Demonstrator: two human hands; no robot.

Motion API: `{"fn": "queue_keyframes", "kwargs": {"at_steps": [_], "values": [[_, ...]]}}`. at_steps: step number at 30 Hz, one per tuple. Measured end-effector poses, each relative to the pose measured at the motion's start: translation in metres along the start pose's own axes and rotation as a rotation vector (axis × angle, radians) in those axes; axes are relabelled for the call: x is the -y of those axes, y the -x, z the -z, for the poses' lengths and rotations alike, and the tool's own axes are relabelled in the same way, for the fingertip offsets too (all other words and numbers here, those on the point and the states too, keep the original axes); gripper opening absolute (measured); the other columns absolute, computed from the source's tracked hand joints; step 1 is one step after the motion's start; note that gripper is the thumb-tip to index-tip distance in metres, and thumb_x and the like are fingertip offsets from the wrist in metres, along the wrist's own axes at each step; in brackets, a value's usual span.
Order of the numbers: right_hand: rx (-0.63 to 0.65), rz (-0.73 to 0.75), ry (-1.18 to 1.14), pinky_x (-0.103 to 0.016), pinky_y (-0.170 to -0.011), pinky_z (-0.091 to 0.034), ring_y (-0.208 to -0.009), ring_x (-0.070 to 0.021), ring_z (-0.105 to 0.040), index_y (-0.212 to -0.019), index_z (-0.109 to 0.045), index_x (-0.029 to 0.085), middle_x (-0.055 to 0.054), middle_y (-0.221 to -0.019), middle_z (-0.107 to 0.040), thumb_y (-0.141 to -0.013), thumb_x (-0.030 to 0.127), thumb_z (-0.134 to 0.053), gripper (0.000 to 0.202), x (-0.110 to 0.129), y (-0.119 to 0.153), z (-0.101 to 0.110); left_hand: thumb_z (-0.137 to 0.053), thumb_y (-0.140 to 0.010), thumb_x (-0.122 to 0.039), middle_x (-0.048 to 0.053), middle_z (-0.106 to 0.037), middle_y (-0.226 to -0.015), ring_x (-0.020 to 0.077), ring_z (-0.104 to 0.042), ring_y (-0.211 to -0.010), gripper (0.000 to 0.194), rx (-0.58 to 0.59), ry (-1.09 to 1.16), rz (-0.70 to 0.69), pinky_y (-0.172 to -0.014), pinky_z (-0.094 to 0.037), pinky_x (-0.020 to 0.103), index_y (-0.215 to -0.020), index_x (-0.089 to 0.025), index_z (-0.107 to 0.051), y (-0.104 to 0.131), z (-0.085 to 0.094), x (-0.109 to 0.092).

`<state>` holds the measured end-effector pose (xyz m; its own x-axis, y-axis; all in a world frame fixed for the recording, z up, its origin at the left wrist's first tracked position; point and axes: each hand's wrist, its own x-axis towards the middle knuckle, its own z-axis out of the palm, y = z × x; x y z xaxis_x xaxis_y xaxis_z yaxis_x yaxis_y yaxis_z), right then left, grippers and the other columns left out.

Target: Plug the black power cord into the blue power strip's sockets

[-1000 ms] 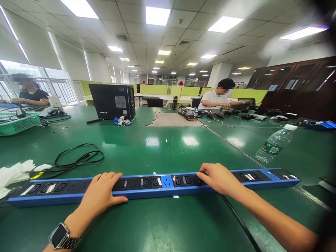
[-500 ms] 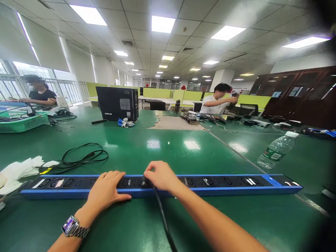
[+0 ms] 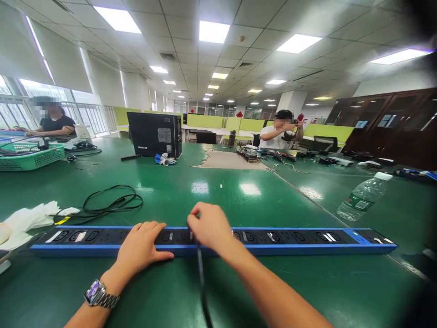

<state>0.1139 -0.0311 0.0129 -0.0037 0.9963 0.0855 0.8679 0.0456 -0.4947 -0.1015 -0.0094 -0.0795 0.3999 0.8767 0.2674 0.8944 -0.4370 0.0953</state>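
A long blue-and-black power strip [image 3: 218,250] lies across the green table, its rows of sockets facing up. My left hand [image 3: 141,243] grips it left of the middle, thumb along the near edge and fingers over the far side. A watch [image 3: 97,292] is on that wrist. Over the strip's middle, my right hand [image 3: 210,228] is closed on the end of a black power cord [image 3: 201,282], which runs down toward me. The fingers hide the cord's plug, so I cannot tell whether it touches a socket.
A coiled black cable [image 3: 112,200] and white tissue [image 3: 30,223] lie behind the strip's left end. A water bottle [image 3: 363,198] stands at right. Farther back are a black computer case [image 3: 153,136], a green basket [image 3: 34,159] and two people.
My right hand has risen slightly, and the plug visible before at its fingertips is now hidden. The cord has swung left. My left hand stays on the strip.
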Motion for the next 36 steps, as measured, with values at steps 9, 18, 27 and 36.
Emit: {"fn": "queue_keyframes", "kwargs": {"at_steps": [9, 18, 27, 36], "values": [[-0.009, -0.09, 0.029, -0.025, -0.061, -0.037, -0.068, -0.0154, -0.06, -0.081, -0.071, 0.02, -0.004, -0.075, -0.071, -0.08, 0.028, -0.051, 0.022, -0.096, 0.013, 0.015, -0.069, -0.067, -0.066, 0.01, -0.067, -0.12, 0.03, -0.059, -0.111, 0.071, 0.019, -0.026, 0.014, -0.1, -0.039, 0.044, -0.122, -0.022, -0.061, -0.001, -0.001, 0.002], [0.056, -0.055, 0.169, -0.028, -0.068, -0.04, -0.087, -0.022, -0.066, -0.088, -0.074, 0.019, -0.01, -0.093, -0.074, -0.08, 0.023, -0.053, 0.024, -0.071, 0.01, 0.013, -0.067, -0.067, -0.066, 0.011, -0.066, -0.122, 0.0307, -0.059, -0.114, 0.072, 0.022, -0.019, 0.019, -0.102, -0.039, 0.046, -0.123, -0.021, -0.061, 0.0, -0.001, 0.002], [0.007, 0.015, 0.125, -0.027, -0.059, -0.038, -0.061, -0.0164, -0.057, -0.083, -0.073, 0.019, -0.002, -0.066, -0.068, -0.081, 0.038, -0.05, 0.031, -0.153, 0.024, 0.084, -0.052, -0.076, -0.073, 0.013, -0.065, -0.126, 0.0321, -0.057, -0.116, 0.074, 0.039, -0.014, 0.002, -0.103, -0.037, 0.049, -0.128, -0.021, -0.06, 0.0, 0.001, 0.002], [0.052, -0.047, 0.259, -0.029, -0.064, -0.038, -0.071, -0.0187, -0.061, -0.09, -0.073, 0.018, -0.006, -0.08, -0.071, -0.084, 0.035, -0.047, 0.031, -0.182, 0.025, 0.066, -0.052, -0.077, -0.072, 0.013, -0.064, -0.126, 0.0318, -0.057, -0.115, 0.073, 0.028, 0.001, -0.002, -0.103, -0.037, 0.049, -0.127, -0.02, -0.06, 0.001, 0.002, 0.001]]}}
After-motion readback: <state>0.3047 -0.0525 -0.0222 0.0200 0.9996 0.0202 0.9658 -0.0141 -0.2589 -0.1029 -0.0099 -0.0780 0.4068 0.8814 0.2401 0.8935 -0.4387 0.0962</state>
